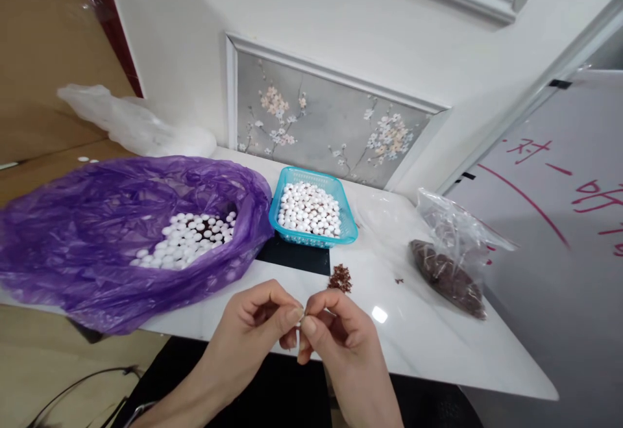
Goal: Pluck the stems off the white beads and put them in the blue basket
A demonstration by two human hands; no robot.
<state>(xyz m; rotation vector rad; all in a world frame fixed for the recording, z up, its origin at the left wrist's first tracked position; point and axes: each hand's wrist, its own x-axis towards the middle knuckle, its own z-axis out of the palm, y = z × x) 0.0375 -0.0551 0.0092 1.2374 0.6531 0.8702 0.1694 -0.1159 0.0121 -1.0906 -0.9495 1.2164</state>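
Note:
My left hand (pixel 257 327) and my right hand (pixel 335 334) meet fingertip to fingertip just above the near edge of the white table (pixel 428 343). Both are closed in a pinch on a tiny piece between them, too small to name. Just beyond the fingers lies a small heap of reddish-brown bits (pixel 340 278). A blue basket (pixel 346 232) full of white beads stands further back. To the left, a purple plastic bag (pixel 87 233) lies open with more white beads (pixel 187 239) inside.
A clear plastic bag (pixel 450 272) holding brown bits lies at the right of the table. A crumpled white bag (pixel 136 123) sits at the back left. A whiteboard (pixel 559 233) with red writing leans at the right. A floral wall panel (pixel 321 123) is behind.

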